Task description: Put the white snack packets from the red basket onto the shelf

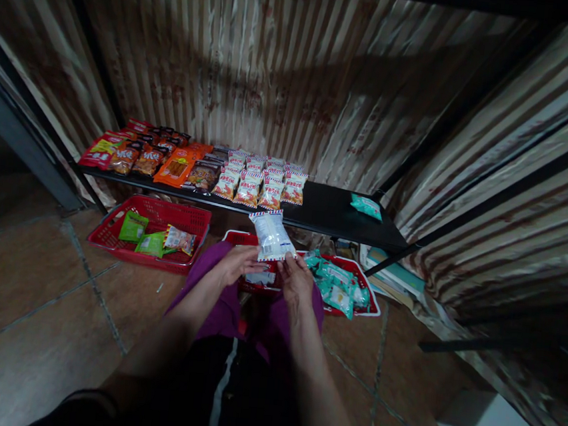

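Observation:
Both my hands hold one white snack packet upright over my lap. My left hand grips its lower left edge. My right hand pinches its lower right corner. The packet hangs just in front of a low black shelf, below rows of small red-and-white packets. Under my hands sits a red basket holding several teal packets. A single teal packet lies at the shelf's right end.
Orange, red and dark snack bags fill the shelf's left part. A second red basket with green packets stands on the tiled floor at left. Striped curtain hangs behind. Stacked flat items lie under the shelf at right.

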### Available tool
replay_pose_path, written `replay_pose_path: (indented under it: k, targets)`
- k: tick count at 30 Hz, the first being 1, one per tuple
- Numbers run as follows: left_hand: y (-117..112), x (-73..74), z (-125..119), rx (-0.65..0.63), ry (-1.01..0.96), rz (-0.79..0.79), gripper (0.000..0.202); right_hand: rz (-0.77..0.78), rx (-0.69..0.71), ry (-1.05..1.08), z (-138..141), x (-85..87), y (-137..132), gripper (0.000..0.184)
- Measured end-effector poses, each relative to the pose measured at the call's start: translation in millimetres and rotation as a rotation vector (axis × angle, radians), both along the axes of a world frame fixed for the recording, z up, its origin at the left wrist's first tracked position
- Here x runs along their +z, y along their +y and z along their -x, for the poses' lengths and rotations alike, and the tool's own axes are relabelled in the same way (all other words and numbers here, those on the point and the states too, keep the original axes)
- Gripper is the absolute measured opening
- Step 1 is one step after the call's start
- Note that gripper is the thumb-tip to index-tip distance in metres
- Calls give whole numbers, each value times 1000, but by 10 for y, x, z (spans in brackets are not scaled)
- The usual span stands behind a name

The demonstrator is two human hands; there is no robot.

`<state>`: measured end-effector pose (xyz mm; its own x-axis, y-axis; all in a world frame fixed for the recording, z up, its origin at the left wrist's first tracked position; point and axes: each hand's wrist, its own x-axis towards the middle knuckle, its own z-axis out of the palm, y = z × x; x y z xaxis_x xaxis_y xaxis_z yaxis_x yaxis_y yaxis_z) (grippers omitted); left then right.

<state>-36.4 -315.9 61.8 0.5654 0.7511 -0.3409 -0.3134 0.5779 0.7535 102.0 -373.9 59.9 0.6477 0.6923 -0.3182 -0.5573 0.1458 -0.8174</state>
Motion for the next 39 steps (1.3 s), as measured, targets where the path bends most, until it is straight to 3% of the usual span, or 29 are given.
replay_pose_path:
  k: [2,6,12,15,17,20,22,24,28,31,36,39]
  targets:
    - [-79,-15,-87,-9,35,-52,22,-11,-16,-14,-22,-6,0,28]
    - [-169,-1,-216,104,90,-131,16,-28,-63,-66,-45,-40,-11,29]
    - [-202,-51,-256,138,184,-201,12,-45,-102,-111,11,-118,13,31]
    - [-167,-136,-252,138,238,-218,10,-48,-97,-228,-7,-179,19,33]
    - [-100,-176,-225,219,316,-256,21,-23,-85,-360,-63,-212,1,34]
    - [47,-164,-135,491,440,-448,41,25,16,-585,-176,-207,-55,33]
    - [137,-112,-65,600,440,-573,44,22,129,-727,-235,-155,-98,27]
    - [193,-49,-14,571,373,-594,40,-7,221,-845,-269,-81,-132,20]
    - [199,17,7,461,245,-430,16,-65,297,-955,-296,30,-166,14]
    - [183,5,4,496,237,-353,5,-51,273,-870,-314,20,-174,16]
    - [185,1,60,503,228,-351,12,-71,165,-472,-308,-81,-142,26]
    - [130,12,79,357,163,-329,23,-78,121,-287,-282,-151,-100,30]
